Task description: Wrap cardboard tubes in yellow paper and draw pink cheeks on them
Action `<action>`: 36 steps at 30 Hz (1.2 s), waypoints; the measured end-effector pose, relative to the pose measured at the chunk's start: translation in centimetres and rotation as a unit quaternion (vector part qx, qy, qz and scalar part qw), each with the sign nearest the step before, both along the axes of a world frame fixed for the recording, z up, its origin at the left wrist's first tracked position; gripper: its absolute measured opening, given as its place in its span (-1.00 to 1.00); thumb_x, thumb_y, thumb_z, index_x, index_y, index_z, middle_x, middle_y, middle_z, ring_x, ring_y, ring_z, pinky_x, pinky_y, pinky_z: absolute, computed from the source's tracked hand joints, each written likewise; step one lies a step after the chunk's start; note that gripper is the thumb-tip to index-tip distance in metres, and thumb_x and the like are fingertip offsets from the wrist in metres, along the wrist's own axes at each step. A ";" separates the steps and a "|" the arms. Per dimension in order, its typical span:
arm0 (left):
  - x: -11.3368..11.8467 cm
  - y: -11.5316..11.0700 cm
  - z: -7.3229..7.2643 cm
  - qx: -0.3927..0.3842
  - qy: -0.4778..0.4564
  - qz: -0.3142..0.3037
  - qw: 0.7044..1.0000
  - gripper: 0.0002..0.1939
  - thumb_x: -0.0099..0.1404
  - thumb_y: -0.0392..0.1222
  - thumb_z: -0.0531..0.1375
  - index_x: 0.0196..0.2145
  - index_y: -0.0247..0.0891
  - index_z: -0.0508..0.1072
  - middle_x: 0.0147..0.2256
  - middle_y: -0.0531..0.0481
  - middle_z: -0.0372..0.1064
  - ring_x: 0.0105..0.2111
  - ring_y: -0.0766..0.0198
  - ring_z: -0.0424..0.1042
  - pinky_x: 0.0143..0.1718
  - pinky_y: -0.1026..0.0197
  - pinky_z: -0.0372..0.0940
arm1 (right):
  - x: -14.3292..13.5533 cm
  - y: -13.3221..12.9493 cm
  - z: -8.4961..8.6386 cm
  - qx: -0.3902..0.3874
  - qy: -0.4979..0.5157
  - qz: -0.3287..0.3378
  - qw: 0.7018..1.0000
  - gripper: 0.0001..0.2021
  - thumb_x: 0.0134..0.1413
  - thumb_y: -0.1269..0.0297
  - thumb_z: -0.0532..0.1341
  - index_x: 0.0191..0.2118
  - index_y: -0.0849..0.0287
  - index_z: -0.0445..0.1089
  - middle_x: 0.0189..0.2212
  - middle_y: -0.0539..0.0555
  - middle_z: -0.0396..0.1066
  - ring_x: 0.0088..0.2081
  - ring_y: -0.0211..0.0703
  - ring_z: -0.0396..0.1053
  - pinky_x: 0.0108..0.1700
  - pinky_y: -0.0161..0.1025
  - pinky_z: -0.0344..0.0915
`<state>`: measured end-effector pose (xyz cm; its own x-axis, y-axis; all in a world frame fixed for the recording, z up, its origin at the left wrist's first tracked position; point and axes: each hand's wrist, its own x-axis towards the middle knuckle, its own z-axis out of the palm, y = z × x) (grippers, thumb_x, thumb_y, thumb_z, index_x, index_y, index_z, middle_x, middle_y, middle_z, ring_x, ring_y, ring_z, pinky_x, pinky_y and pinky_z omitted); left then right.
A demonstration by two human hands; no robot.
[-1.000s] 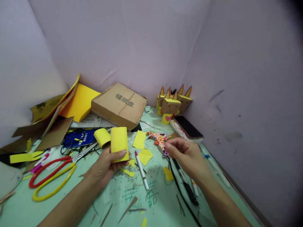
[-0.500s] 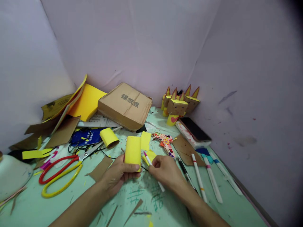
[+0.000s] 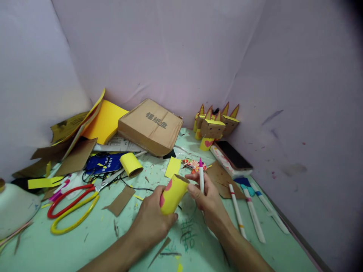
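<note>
My left hand is wrapped round a yellow paper-covered cardboard tube, which tilts to the right and shows a pink painted shape on its left side. Close by on the right, my right hand grips a white marker with its pink tip pointing up, apart from the tube. Another yellow tube lies on its side beyond my left hand. A yellow paper piece rests just behind the held tube, and a colourful patterned item is partly hidden behind my right hand.
Red-and-yellow-handled scissors lie at left, near a white container. A cardboard box and yellow sheets stand at the back. Cardboard figures and a phone are at right, with several markers in front.
The tube in my left hand has turned and tilted rightward, bringing the pink shape into view. My right hand has raised the marker and swung it upright, tip up.
</note>
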<state>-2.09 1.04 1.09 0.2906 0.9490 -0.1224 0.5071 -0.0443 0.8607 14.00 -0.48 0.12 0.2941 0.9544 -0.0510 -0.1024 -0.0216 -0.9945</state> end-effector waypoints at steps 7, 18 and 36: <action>-0.1 -0.4 -0.2 0.008 -0.065 -0.033 0.997 -0.53 -0.10 -0.24 0.30 -0.15 -0.21 0.39 -0.34 -0.04 0.44 -0.38 0.10 0.34 -0.37 0.23 0.14 | -0.5 0.2 -0.5 -0.009 0.061 0.043 0.997 -0.44 -0.33 0.09 0.42 -0.11 0.12 0.34 -0.48 -0.01 0.39 -0.59 -0.28 0.22 -0.61 -0.37 0.06; -0.4 0.1 -0.4 -0.026 -0.134 -0.109 0.985 -0.75 0.08 -0.05 0.21 -0.35 -0.28 0.41 -0.49 0.04 0.32 -0.51 0.27 0.18 -0.49 0.28 0.08 | 0.0 0.4 -0.8 -0.004 0.053 0.034 0.998 -0.50 -0.30 0.01 0.40 -0.20 0.18 0.40 -0.60 -0.07 0.32 -0.68 -0.41 0.09 -0.66 -0.42 -0.01; -0.4 -0.8 -0.9 0.166 0.008 -0.118 0.979 -0.22 0.06 -0.02 0.23 0.19 -0.29 0.08 0.07 -0.29 0.24 0.02 -0.11 0.23 0.03 -0.10 0.13 | 0.4 0.6 0.6 -0.044 0.160 0.024 0.986 -0.54 -0.28 0.19 0.41 -0.19 0.20 0.32 -0.65 -0.12 0.32 -0.65 -0.38 0.23 -0.69 -0.48 0.00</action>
<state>-2.49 0.26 0.16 0.5065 0.8444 0.1748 0.4622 -0.4370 0.7716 14.37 0.12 0.76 0.2037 0.9548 -0.2164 -0.4080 -0.1182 -0.9053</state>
